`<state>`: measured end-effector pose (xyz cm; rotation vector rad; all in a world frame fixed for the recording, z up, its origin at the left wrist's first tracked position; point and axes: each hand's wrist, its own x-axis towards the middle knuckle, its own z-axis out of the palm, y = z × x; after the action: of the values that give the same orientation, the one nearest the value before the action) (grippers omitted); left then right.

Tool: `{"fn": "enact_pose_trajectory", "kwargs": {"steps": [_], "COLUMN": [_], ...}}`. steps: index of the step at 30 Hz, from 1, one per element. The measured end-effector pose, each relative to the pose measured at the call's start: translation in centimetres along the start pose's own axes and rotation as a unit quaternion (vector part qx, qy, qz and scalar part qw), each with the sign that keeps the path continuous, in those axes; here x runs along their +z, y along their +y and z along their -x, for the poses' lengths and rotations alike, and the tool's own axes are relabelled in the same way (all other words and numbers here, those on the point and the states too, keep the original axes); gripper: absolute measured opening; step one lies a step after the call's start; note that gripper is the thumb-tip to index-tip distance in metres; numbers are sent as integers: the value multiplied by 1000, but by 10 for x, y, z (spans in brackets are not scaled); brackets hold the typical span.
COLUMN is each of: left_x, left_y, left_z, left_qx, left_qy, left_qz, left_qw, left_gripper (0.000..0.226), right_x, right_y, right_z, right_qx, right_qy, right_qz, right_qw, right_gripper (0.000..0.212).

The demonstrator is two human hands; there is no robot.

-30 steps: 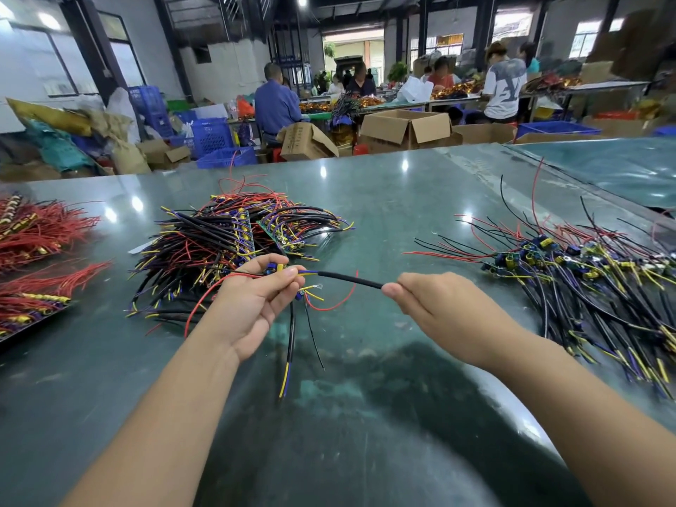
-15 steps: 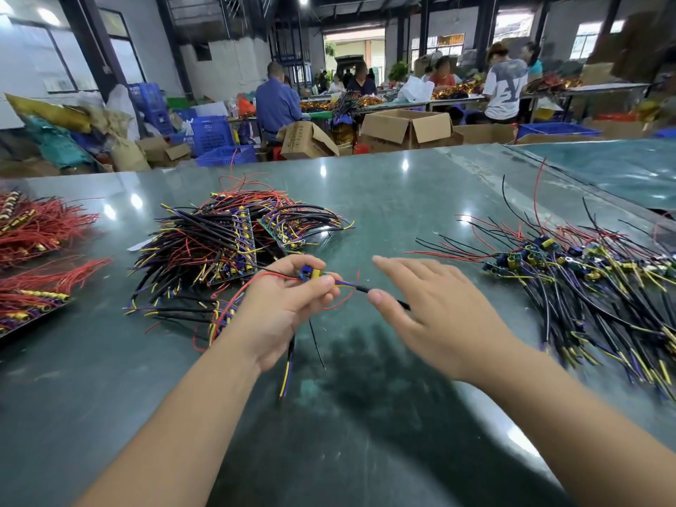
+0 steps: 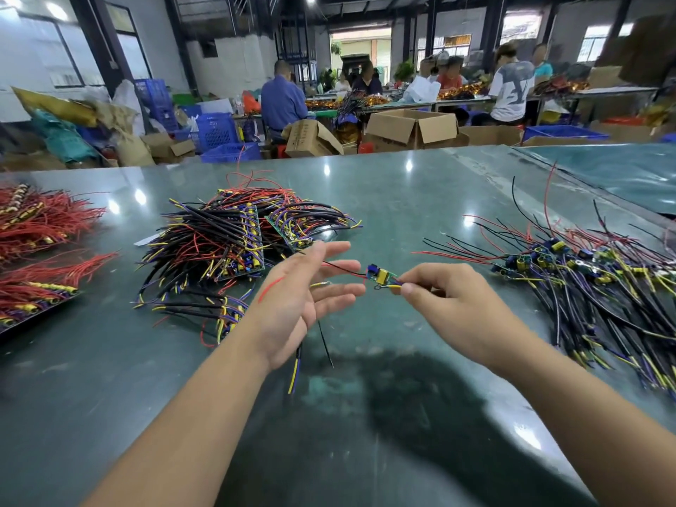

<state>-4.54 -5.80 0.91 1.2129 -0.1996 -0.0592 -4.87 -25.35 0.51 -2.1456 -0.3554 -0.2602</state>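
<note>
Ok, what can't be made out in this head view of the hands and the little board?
Head view, all four:
1. small board: parts and markings too small to read.
2. its right end: hidden inside the pinch of the right hand.
3. loose wires below the left hand: upper ends hidden behind that hand.
4. right wire pile: cut off by the frame's right edge.

On the glossy green table (image 3: 402, 199) a heap of wired boards (image 3: 226, 236) lies left of centre, red wire bundles (image 3: 40, 221) sit at the far left, and a looser spread of wired parts (image 3: 585, 283) covers the right. Beyond stand open cardboard boxes (image 3: 411, 128), blue crates (image 3: 216, 131) and people (image 3: 283, 100) at benches
</note>
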Motion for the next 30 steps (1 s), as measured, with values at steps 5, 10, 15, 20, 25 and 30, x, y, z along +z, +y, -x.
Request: {"fn": "enact_pose_trajectory", "kwargs": {"steps": [5, 10, 15, 20, 25, 30], "left_x": [-9, -14, -19, -32, -36, -38], "left_y": [6, 4, 1, 6, 9, 12], "left_z": [-3, -4, -6, -4, -2, 0], "left_qx": [44, 72, 60, 16, -4, -42], "left_qy": [23, 67, 83, 6, -20, -54], "left_qz": [-5, -76, -142, -171, -234, -270], "left_qw": [999, 992, 985, 985, 972, 960], "left_gripper": [30, 19, 16, 16, 12, 22], "right_x": [-13, -30, -44, -54, -57, -64], "right_y": [6, 6, 8, 14, 18, 20], "right_z": [-3, -4, -5, -6, -5, -5], "right_qx": [21, 61, 78, 93, 93, 104], "right_qy": [-35, -68, -89, -82, -102, -151], "right_qz": [-28, -103, -97, -89, -51, -43], "right_qw": [999, 990, 988, 988, 989, 982], "right_gripper": [20, 20, 18, 17, 18, 18]}}
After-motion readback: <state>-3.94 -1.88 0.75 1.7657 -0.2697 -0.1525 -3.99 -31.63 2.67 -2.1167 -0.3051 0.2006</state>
